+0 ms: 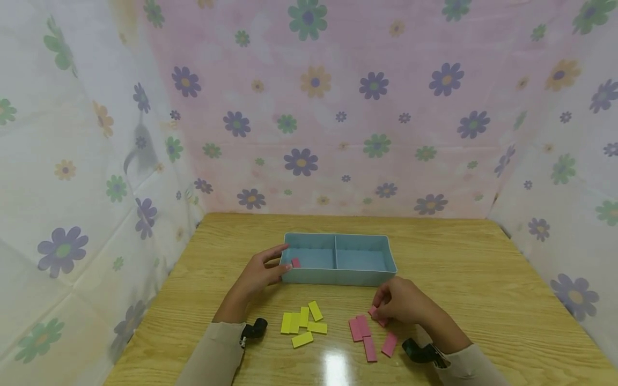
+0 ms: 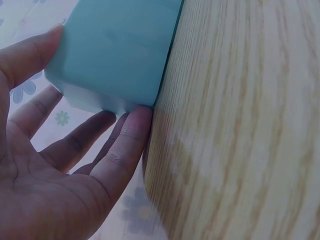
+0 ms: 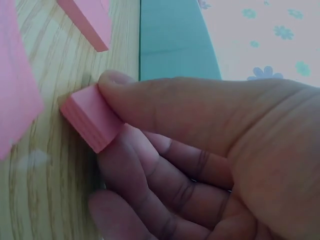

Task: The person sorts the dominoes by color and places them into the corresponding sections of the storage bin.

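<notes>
A pale blue two-compartment box (image 1: pixel 338 277) sits near the middle of the wooden table. My left hand (image 1: pixel 257 276) holds its left end, thumb at the front rim and fingers against the end wall, as the left wrist view also shows. In front of the box's right corner, my right hand (image 1: pixel 404 301) pinches a pink domino-like block (image 3: pixel 92 114) between thumb and index finger, close over the table. Several pink blocks (image 1: pixel 369 348) lie beside and partly under that hand. One small pink block (image 1: pixel 296 262) is in the box's left compartment, at its front left.
Several yellow blocks (image 1: pixel 302 340) lie on the table in front of the box's left half. The table (image 1: pixel 444 252) is backed by a flowered cloth (image 1: pixel 338 177), which also hangs at both sides. A black wrist camera (image 1: pixel 419 351) is on each forearm.
</notes>
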Demonstrator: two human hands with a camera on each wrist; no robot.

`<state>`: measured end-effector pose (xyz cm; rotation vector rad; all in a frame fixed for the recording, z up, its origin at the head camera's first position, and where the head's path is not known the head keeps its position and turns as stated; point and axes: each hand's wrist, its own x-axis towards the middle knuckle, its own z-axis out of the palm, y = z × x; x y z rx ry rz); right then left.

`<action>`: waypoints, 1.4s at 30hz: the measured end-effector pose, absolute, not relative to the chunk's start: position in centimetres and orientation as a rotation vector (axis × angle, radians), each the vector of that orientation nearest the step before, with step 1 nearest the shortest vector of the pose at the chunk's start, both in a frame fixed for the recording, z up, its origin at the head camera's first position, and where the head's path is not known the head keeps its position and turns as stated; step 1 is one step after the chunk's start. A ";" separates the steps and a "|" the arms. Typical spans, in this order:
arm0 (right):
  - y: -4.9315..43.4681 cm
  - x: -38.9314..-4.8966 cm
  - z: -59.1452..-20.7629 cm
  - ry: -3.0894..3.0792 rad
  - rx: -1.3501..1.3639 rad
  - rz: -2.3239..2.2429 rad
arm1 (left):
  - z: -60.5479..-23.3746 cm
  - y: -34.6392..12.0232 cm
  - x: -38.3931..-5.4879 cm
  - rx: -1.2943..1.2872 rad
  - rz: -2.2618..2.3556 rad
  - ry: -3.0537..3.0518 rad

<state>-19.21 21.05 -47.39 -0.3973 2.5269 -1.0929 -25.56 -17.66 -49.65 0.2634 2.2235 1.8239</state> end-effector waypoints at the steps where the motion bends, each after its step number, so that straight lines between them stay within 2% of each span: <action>1: 21.1 -19.2 -47.3 2.533 -0.393 -1.082 | -49.6 -17.7 -25.5 0.264 1.825 2.223; 18: 20.4 -20.2 -45.3 2.666 -0.303 -1.090 | -49.5 -17.6 -25.4 0.255 1.830 2.223; 26: 19.8 -20.6 -44.5 2.695 -0.383 -1.082 | -49.4 -17.7 -25.4 0.254 1.819 2.241; 42: 17.3 -23.0 -42.9 2.707 -0.353 -1.207 | -49.6 -17.6 -25.4 0.269 1.818 2.240</action>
